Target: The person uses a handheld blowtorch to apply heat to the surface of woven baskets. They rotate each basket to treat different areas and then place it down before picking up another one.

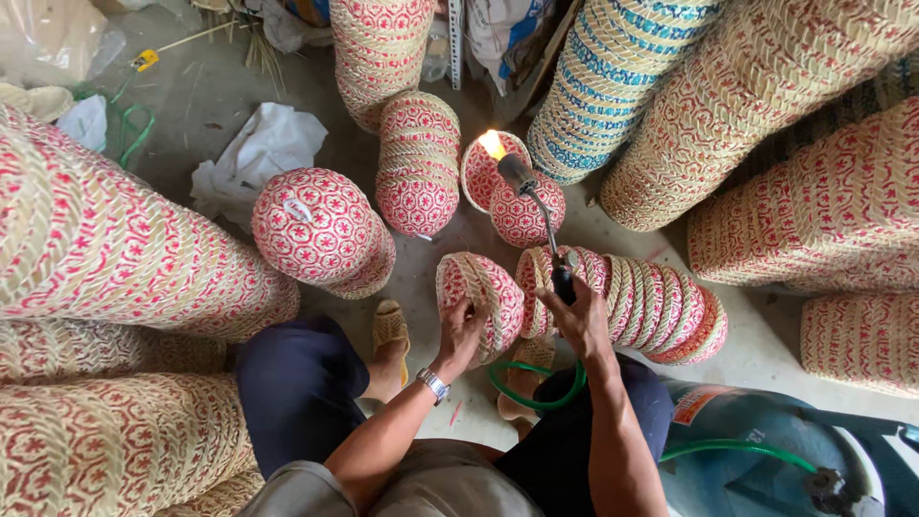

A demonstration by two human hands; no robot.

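Your left hand (pixel 461 330) is gripping the rim of a red-and-straw woven basket (pixel 481 302), fingers curled over its edge, just left of the lying row of nested baskets (pixel 651 311). Your right hand (pixel 579 321) is closing its grip round the handle of the gas torch (pixel 541 215). The torch's long axis is running up and away from you past the row, its flame (pixel 491 144) burning well beyond the held basket, so your left hand is the nearer one to it.
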